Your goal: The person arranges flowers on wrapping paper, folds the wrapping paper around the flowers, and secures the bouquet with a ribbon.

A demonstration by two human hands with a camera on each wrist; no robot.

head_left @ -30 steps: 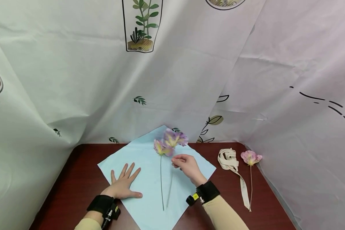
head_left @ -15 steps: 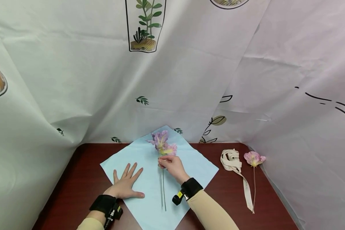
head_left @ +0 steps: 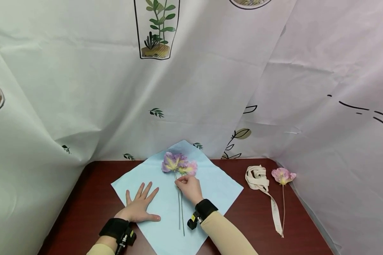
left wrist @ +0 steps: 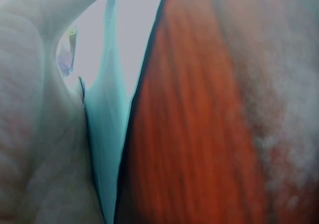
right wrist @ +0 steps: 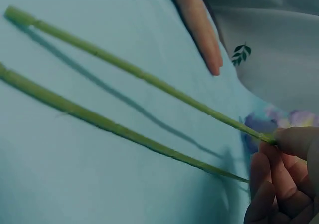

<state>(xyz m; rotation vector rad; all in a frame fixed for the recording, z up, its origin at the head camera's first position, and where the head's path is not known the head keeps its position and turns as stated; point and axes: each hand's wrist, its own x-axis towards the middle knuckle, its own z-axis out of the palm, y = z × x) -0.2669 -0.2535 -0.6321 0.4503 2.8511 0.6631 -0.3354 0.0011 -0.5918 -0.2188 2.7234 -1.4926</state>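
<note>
A light blue sheet [head_left: 210,184] lies cornerwise on the table. Flat on its left part rests my left hand [head_left: 138,207], fingers spread. My right hand [head_left: 190,188] pinches the thin green stem [right wrist: 174,92] of a purple-and-yellow artificial flower [head_left: 171,163] just below the bloom. That stem casts a shadow on the sheet, so it is raised a little. Beside it a pink-and-yellow artificial flower [head_left: 189,168] lies on the sheet; its stem [right wrist: 114,127] passes under my right hand. The two stems run nearly parallel toward me. In the left wrist view, my left palm [left wrist: 30,109] covers the sheet's edge.
To the right on the dark red table [head_left: 236,219] lies a loosely bundled cream ribbon [head_left: 256,179], its tail trailing forward. Another pink flower [head_left: 283,176] lies beside it, stem end touching the tail. White printed cloth [head_left: 191,88] hangs behind and at the sides.
My right hand has moved left and slightly toward me, carrying the purple flower from the right of the pink one across to its left. My left hand has stayed in place.
</note>
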